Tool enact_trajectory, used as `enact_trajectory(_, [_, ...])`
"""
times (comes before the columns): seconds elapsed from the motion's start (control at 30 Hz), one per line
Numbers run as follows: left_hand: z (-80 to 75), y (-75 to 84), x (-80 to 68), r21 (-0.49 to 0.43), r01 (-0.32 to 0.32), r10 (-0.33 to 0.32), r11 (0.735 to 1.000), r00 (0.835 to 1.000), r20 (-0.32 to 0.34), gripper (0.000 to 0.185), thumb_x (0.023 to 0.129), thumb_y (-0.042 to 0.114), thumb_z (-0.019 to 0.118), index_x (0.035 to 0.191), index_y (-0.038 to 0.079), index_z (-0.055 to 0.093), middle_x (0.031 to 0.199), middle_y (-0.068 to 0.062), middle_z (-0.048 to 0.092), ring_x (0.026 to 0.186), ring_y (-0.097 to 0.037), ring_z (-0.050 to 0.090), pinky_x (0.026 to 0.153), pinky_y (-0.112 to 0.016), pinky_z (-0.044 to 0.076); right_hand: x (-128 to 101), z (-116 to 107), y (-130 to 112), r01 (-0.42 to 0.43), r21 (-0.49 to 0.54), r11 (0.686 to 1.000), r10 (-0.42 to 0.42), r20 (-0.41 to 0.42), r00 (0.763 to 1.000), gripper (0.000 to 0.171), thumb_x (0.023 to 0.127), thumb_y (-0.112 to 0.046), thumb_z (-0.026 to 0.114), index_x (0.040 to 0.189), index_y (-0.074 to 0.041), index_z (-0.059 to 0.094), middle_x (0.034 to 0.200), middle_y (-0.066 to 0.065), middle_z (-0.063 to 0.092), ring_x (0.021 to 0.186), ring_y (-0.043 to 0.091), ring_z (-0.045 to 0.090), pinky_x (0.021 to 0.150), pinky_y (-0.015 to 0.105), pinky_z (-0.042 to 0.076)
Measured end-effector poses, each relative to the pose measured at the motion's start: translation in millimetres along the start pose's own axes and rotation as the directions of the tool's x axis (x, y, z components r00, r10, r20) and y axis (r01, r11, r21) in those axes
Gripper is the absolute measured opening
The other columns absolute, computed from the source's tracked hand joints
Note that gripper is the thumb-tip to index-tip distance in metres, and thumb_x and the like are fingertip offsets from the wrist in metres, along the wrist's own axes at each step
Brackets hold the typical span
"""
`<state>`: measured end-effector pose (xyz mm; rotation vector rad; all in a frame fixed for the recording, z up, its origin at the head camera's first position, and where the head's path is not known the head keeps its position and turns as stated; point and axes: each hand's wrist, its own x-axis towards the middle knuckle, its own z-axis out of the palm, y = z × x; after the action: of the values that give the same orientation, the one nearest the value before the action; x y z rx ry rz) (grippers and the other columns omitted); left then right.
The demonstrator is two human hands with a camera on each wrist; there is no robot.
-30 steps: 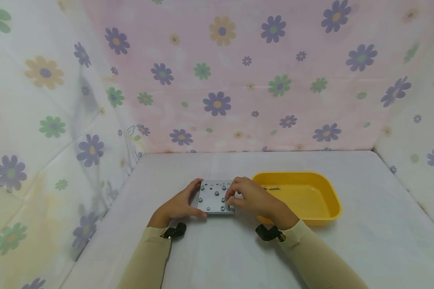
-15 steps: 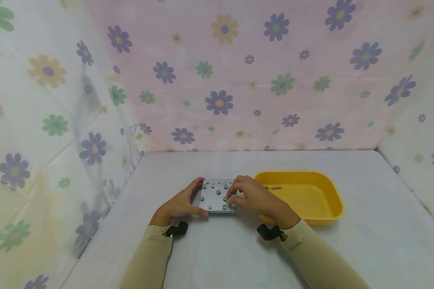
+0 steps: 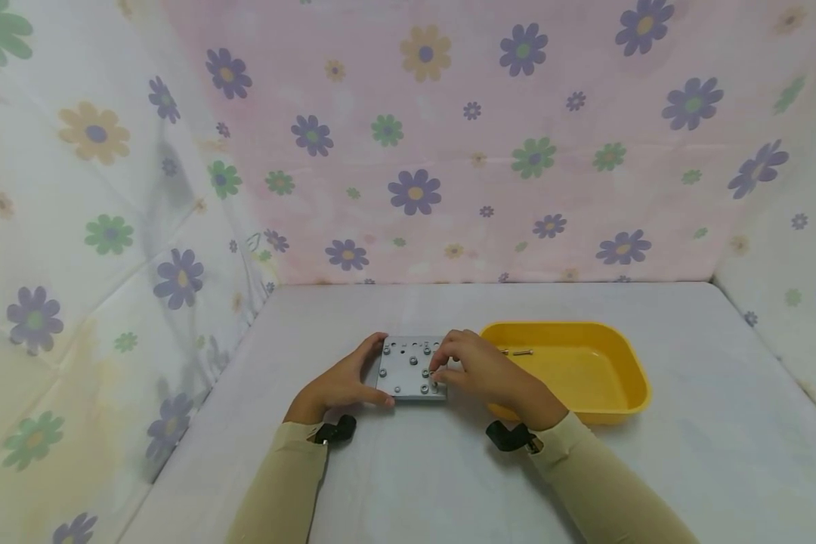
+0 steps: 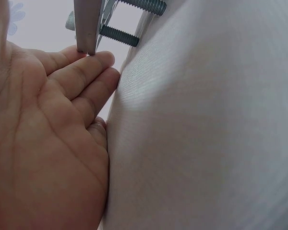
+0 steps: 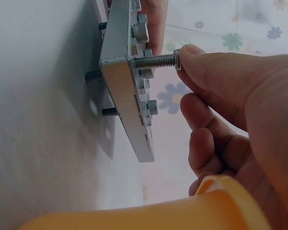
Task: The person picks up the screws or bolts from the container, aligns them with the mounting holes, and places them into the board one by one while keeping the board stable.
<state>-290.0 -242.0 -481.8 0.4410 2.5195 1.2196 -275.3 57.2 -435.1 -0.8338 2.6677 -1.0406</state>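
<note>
Grey metal, smooth-faced and thick-edged, formed the plate set level over the white-covered table, between your hands and left of the yellow tray. Your right hand masked the plate's right side and part of the tray in the head view, half hiding one screw there; another screw lay in plain sight. Your thumb covered much of the head of the bolt, and whether its tip had entered a hole could not be told. Your left hand gripped the plate's left end, thumb at the near corner, fingertips at the far one. Your right thumb and forefinger pinched the bolt, its threads pointing down at the near-right corner, your other fingers bent. Round bolt heads studded the top; dark, ridged shanks jutted out underneath.
</note>
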Motion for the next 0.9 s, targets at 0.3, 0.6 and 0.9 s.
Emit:
enact_trajectory(0.3, [-0.3, -1.2, 1.3, -0.002, 0.003, -0.003, 1.000, 1.000, 0.002, 0.127, 0.061, 0.043, 0.099, 0.162, 0.027, 0.024, 0.171, -0.002, 0.027, 0.161, -0.025, 0.015, 0.129, -0.056, 0.009, -0.8, -0.6, -0.7, -0.017, 0.008, 1.000, 0.017, 0.013, 1.000, 0.007, 0.094, -0.034, 0.078, 0.099, -0.029, 0.078, 0.106, -0.017, 0.061, 0.115, 0.016, 0.054, 0.103, 0.036, 0.049])
enact_trajectory(0.6, [0.5, -1.6, 3.0, 0.013, -0.008, 0.008, 1.000, 1.000, 0.000, 0.128, 0.062, 0.044, 0.099, 0.163, 0.025, 0.023, 0.170, -0.002, 0.028, 0.161, -0.024, 0.016, 0.129, -0.055, 0.009, -0.3, -1.5, 0.6, -0.014, -0.023, 1.000, 0.014, 0.021, 1.000, 0.005, 0.095, -0.035, 0.077, 0.095, -0.029, 0.077, 0.106, -0.017, 0.062, 0.114, 0.015, 0.053, 0.105, 0.038, 0.049])
enact_trajectory(0.9, [0.0, 0.5, 1.7, 0.004, -0.008, 0.008, 1.000, 1.000, -0.002, 0.126, 0.063, 0.041, 0.099, 0.162, 0.024, 0.024, 0.171, -0.002, 0.027, 0.161, -0.024, 0.015, 0.129, -0.056, 0.008, 1.1, 0.3, 2.2, 0.015, -0.039, 0.999, -0.014, 0.015, 1.000, 0.005, 0.095, -0.033, 0.076, 0.096, -0.029, 0.078, 0.105, -0.017, 0.062, 0.112, 0.014, 0.053, 0.102, 0.036, 0.048])
